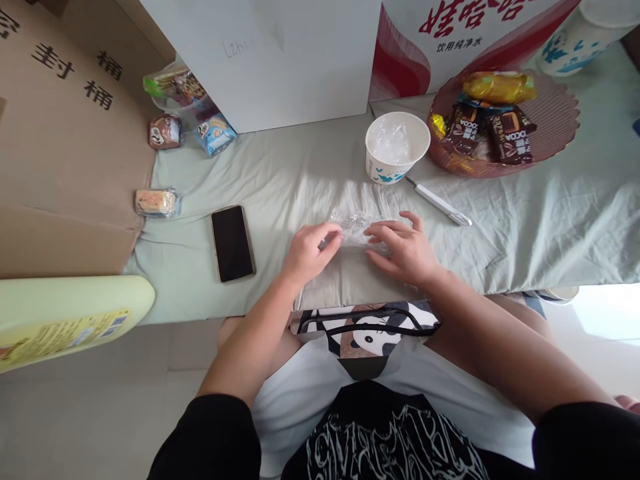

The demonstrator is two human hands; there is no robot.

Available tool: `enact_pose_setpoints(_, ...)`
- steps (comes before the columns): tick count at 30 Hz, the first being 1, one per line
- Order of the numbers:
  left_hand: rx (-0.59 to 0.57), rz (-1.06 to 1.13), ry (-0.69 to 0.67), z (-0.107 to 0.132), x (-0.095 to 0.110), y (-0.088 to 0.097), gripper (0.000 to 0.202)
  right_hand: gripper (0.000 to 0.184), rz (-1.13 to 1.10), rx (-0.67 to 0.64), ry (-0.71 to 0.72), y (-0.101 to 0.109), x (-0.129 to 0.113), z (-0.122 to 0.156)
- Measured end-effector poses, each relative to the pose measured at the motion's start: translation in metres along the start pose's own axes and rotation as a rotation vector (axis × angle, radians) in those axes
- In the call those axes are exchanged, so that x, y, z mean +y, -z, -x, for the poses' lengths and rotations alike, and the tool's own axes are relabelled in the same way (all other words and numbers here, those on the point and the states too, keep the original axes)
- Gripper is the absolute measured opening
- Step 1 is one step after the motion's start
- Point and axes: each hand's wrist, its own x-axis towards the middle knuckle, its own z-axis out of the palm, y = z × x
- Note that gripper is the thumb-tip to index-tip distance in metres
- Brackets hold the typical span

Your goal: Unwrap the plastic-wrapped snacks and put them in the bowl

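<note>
A crumpled sheet of clear plastic wrap (356, 229) lies on the cloth between my hands. My left hand (313, 250) pinches its left edge between thumb and forefinger. Over the right end, my right hand (404, 250) has its fingers apart, the fingertips at the plastic and the thumb lower down. Just beyond them stands a white paper cup (397, 150) with blue leaf prints and crumpled clear plastic inside. A white-handled craft knife (439, 201) lies to the right of the cup, its tip near the cup's base.
A black phone (233, 243) lies left of my hands. Wrapped snacks (157, 202) sit by a cardboard box (65, 140). At the back right, a pinkish tray (555, 127) holds packaged sweets near another paper cup (580, 40). White boxes (300, 67) line the back.
</note>
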Motion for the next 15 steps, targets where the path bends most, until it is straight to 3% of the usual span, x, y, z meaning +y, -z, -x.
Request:
enact_pose_setpoints(3, 0.083, 0.036, 0.17, -0.003, -0.005, -0.003, 0.014, 0.031, -0.024, 0.048, -0.207, -0.003, 0.003, 0.002)
enact_pose_setpoints(6, 0.106, -0.064, 0.217, -0.007, -0.007, -0.008, 0.014, 0.038, 0.108, 0.215, -0.347, -0.003, 0.001, -0.002)
enact_pose_setpoints(8, 0.089, -0.128, 0.235, -0.01, -0.007, -0.011, 0.016, 0.034, 0.209, 0.315, -0.27, -0.003, -0.004, -0.004)
enact_pose_setpoints(11, 0.073, -0.21, 0.292, -0.013, -0.005, -0.014, 0.015, 0.022, 0.245, 0.374, 0.032, -0.006, -0.015, -0.001)
enact_pose_setpoints(13, 0.078, -0.254, 0.332, -0.015, -0.003, -0.014, 0.013, 0.02, 0.23, 0.32, 0.2, -0.009, -0.022, 0.003)
enact_pose_setpoints(15, 0.06, -0.265, 0.352, -0.015, 0.0, -0.012, 0.011, 0.03, 0.223, 0.187, 0.24, -0.013, -0.024, 0.004)
